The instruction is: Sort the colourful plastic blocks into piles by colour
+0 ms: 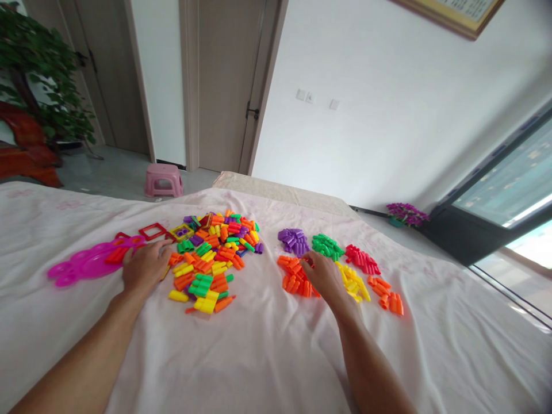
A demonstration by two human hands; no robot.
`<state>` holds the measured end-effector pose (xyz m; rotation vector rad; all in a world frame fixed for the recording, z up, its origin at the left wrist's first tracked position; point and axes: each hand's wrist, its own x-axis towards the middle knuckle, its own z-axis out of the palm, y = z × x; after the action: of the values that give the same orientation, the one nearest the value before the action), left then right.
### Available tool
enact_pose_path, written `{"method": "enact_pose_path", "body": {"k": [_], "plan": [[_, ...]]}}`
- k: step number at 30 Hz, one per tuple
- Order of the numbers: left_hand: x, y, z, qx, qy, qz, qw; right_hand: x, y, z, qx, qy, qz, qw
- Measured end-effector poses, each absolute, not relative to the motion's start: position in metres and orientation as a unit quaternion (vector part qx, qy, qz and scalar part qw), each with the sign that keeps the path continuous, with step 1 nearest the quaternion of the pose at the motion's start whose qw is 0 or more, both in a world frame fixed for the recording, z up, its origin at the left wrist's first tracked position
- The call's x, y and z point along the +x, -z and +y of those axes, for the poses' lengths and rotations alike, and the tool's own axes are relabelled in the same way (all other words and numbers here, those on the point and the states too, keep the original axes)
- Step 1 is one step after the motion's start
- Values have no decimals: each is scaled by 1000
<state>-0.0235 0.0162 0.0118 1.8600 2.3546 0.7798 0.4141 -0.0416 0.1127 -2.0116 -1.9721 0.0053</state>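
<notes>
A mixed heap of small plastic building pieces [207, 261], in orange, yellow, green, red and purple, lies left of centre on the cloth. At its left edge is my left hand [146, 267], fingers apart and reaching towards the pieces. My right hand [323, 276] is over the right edge of a pile of orange pieces [295, 279], its fingers curled together; whatever is in them is hidden. Around that hand lie sorted piles: purple pieces [294, 241], green pieces [326, 247], red pieces [363, 260], yellow pieces [356, 283], and more orange pieces [394, 302].
Left of my left hand lies a flat magenta plastic tray [86, 263] with red pieces on it. Red square frames [152, 231] lie behind it. A wrinkled pale cloth [259, 356] covers the surface. Beyond its far edge stands a pink stool [164, 179].
</notes>
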Motion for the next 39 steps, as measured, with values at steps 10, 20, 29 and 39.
{"method": "enact_pose_path", "body": {"k": [10, 20, 29, 39], "plan": [[-23, -11, 17, 595, -258, 761, 22, 380, -103, -54, -577, -50, -780, 238], [-23, -12, 18, 590, -252, 767, 32, 297, -62, -77, -352, -114, -914, 165], [-21, -15, 15, 591, -255, 765, 29, 293, -66, -79, -386, -108, -899, 175], [-22, -15, 15, 591, -250, 766, 36, 293, -55, -72, -372, -91, -897, 221]]}}
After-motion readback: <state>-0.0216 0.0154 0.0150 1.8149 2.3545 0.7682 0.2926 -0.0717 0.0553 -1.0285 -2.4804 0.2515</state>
